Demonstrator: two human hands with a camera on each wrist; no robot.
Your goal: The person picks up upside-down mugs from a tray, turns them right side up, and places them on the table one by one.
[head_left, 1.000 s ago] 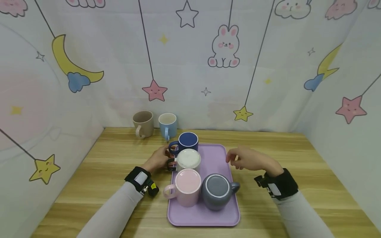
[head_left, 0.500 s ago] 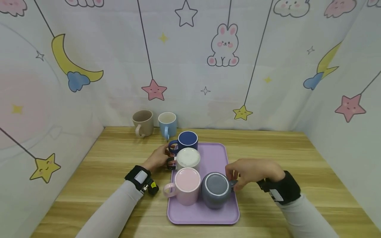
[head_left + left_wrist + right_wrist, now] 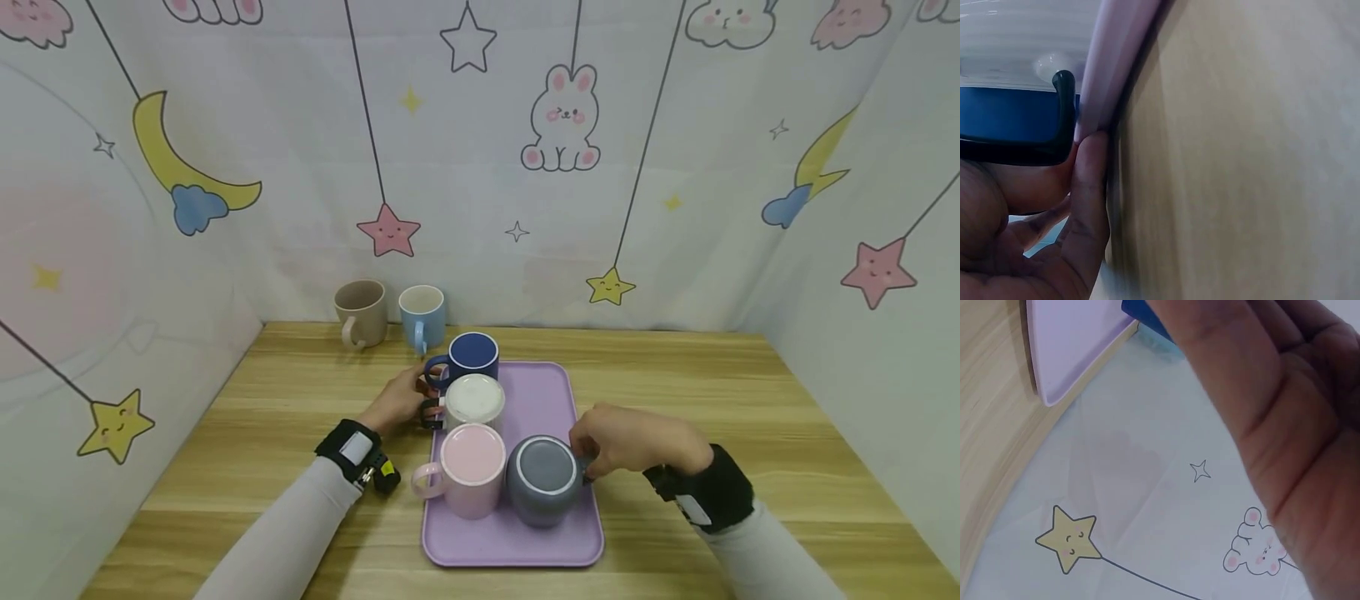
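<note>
A lilac tray (image 3: 537, 400) carries a navy mug (image 3: 474, 352), a white mug (image 3: 476, 400) with a dark handle, a pink mug (image 3: 472, 467) and a dark grey mug (image 3: 545, 479). The pink, white and grey ones stand upside down, bases up. My left hand (image 3: 397, 402) pinches the tray's left rim beside the white mug's handle; the left wrist view shows a digit (image 3: 1091, 181) against that rim. On the other side, my right hand (image 3: 630, 437) pinches the grey mug's handle, largely hidden by the fingers. In the right wrist view the palm (image 3: 1285, 425) covers the contact.
Behind the tray to the left, a beige mug (image 3: 363, 315) and a light blue mug (image 3: 423, 318) stand upright on the wooden table (image 3: 750, 433). A printed white curtain (image 3: 480, 275) hangs along the back and both sides.
My right hand has come down and toward the front from beside the tray's right rim and taken hold of the grey mug's handle. The left hand has stayed in place.
</note>
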